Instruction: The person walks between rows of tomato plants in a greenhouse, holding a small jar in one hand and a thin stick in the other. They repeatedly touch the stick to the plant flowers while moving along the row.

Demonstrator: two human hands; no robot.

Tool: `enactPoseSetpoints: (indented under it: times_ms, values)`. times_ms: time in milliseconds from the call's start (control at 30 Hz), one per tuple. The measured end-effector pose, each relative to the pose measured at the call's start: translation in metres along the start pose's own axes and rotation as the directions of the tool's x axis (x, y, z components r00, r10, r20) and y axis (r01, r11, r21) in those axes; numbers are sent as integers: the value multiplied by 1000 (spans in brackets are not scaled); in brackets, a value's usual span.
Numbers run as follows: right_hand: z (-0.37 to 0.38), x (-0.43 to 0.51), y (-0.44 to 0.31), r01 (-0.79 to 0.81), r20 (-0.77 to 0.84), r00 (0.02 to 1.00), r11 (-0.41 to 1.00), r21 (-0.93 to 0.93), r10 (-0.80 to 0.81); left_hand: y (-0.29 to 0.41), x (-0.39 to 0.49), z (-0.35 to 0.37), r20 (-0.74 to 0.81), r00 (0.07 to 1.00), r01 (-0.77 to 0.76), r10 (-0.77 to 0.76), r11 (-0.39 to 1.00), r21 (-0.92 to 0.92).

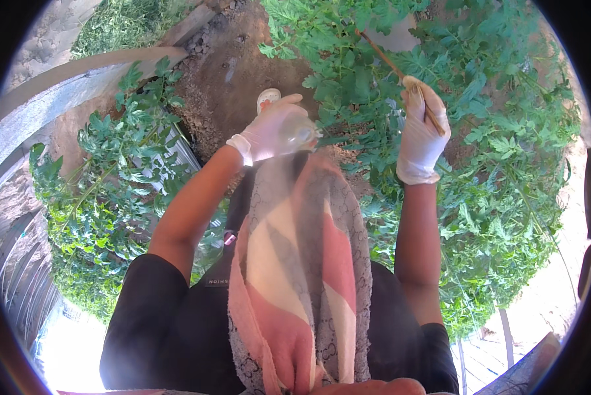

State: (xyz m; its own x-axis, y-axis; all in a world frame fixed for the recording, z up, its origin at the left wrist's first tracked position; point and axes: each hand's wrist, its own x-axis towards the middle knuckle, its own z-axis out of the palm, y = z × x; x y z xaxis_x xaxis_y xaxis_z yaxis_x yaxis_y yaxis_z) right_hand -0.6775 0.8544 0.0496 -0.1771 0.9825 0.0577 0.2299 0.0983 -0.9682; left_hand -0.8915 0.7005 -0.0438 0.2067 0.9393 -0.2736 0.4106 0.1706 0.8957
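My left hand [271, 127], in a thin whitish glove, is in front of my body above the soil path. It is around a small clear container [301, 134], seemingly plastic; glare and haze blur its outline and contents. To the right, my gloved right hand [424, 131] is raised over tomato plants [493, 143]. Between its thumb and fingers it grips a thin brown stick [384, 57]. The stick slants up and left, its far tip among the leaves, while its thicker pale end [434, 118] lies across the palm.
More tomato plants [122, 163] grow on the left, beside a silvery sheet [177, 153] on the ground. A pale curved ledge [78, 84] runs along the upper left. One light shoe [267, 98] shows on the bare soil path [246, 59]. A patterned scarf [295, 276] hangs down my front.
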Motion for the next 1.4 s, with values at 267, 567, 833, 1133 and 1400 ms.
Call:
enactPoseSetpoints:
  times_ms: [267, 567, 833, 1133, 1400]
  values:
    - [26, 18, 15, -92, 12, 996, 994, 67, 91, -18, -26, 8, 34, 983, 183, -180, 974, -138]
    - [56, 30, 23, -21, 82, 996, 1000, -2, 22, -2, -22, -7, 31, 990, 142, -139, 962, -233]
    - [49, 32, 10, -92, 59, 993, 990, -111, 99, -26, -30, -4, -63, 988, 128, -142, 974, -188]
    - [37, 38, 8, -99, 14, 995, 987, -131, 101, -15, -24, -11, -10, 984, 172, -177, 965, -199]
    - [50, 41, 20, -47, 39, 998, 991, -129, 53, -38, -36, -2, -94, 988, 97, -124, 964, -248]
